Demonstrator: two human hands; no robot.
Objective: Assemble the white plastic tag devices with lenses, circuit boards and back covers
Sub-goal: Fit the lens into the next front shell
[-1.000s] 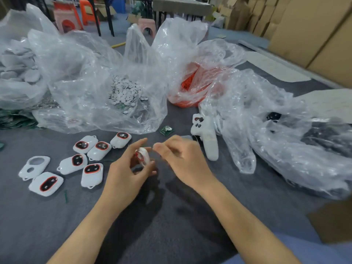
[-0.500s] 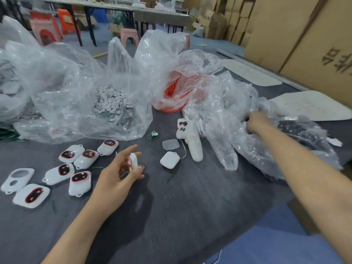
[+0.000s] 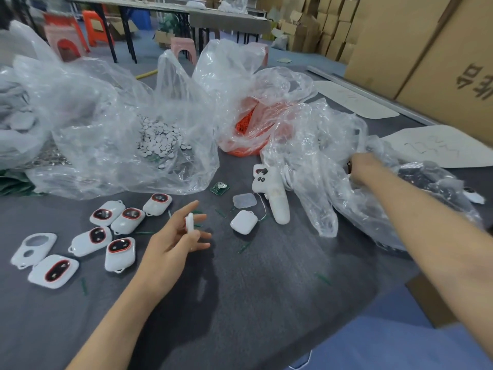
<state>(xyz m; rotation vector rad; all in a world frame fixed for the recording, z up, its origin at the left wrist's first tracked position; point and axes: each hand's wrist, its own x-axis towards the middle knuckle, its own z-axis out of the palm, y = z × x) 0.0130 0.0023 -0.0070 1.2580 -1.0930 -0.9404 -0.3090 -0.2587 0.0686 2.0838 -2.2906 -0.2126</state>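
While our left hand [image 3: 173, 241] pinches one tag [image 3: 190, 222] edge-on in its fingers over the table [image 3: 266, 303], the tag's face is hard to read. Left of it lie six lensed tags [image 3: 120, 253] and one empty shell [image 3: 33, 249]. To the right lie one cover [image 3: 244, 221], one clear lens [image 3: 244, 200] and one board [image 3: 220, 187]. Farther right, our blurred right hand [image 3: 365, 166] is in a bag [image 3: 314, 156], fingers hidden, so we cannot tell its grip.

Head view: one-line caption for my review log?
Left hand holds a white plastic tag shell while the right hand reaches into a crumpled clear plastic bag.
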